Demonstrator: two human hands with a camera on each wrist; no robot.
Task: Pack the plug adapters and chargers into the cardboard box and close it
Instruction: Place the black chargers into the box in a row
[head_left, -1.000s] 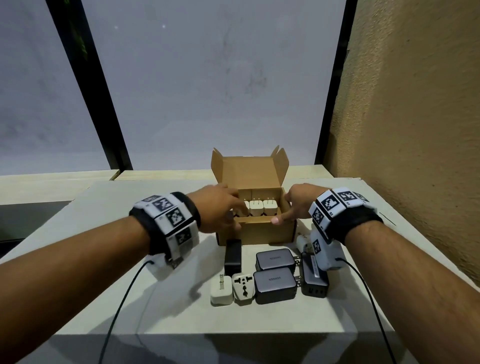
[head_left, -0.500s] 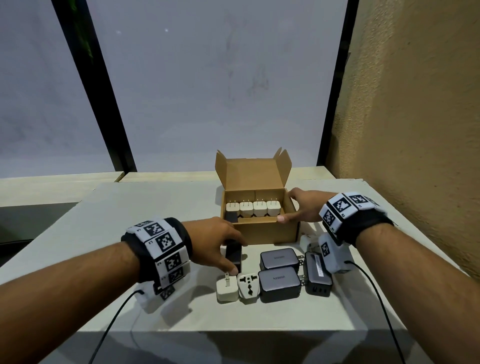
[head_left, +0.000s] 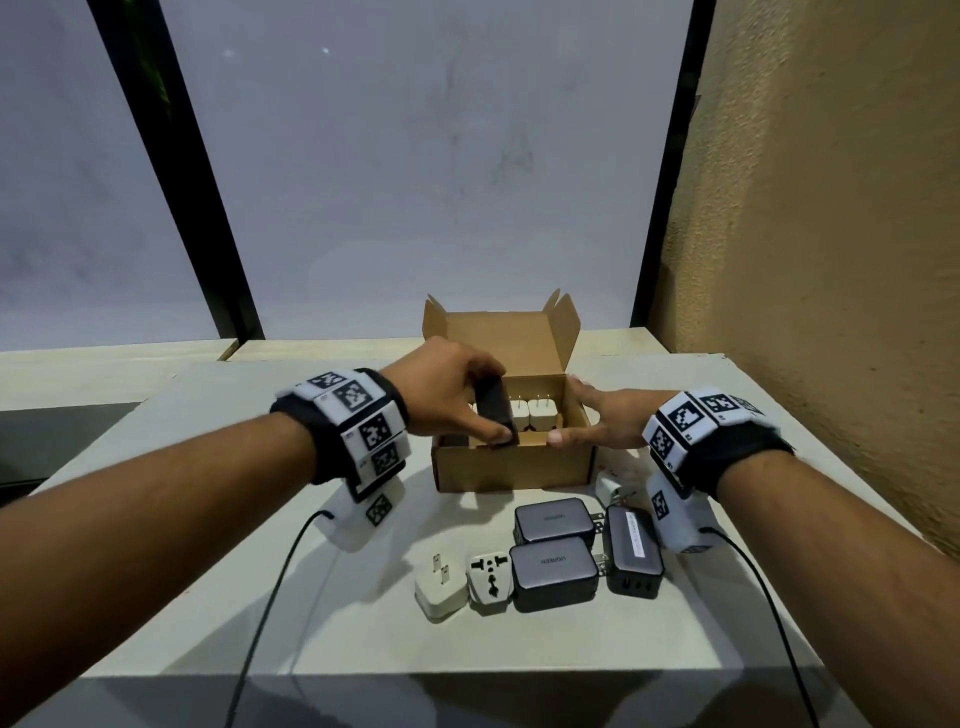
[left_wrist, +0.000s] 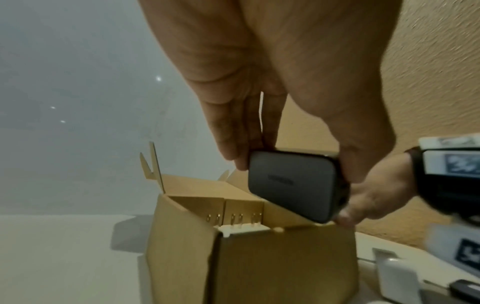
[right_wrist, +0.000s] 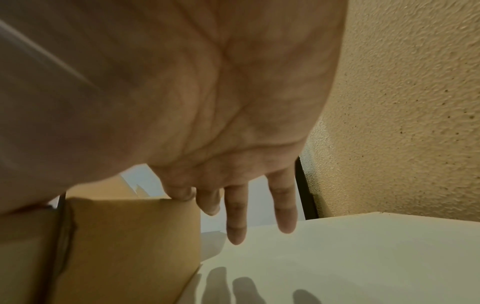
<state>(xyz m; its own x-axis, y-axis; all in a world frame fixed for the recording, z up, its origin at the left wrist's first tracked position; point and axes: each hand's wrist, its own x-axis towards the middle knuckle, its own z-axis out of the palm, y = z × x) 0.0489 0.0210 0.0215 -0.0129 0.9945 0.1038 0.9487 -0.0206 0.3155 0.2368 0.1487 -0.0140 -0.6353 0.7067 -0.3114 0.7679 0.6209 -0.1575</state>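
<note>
The open cardboard box stands mid-table with its lid flaps up. A row of white adapters stands prongs-up along its back wall. My left hand grips a black charger between thumb and fingers, tilted over the box's front left part. The left wrist view shows the black charger just above the box rim. My right hand rests against the box's right wall with straight fingers, thumb along the front rim. In the right wrist view the fingers point down beside the box.
In front of the box lie a white plug adapter, a white universal adapter, two grey chargers and a black charger. A white charger lies under my right wrist. A textured wall borders the table's right side.
My left hand took the black charger from the table in front of the box and lifted it over the box. My right hand stayed at the box's right side.
</note>
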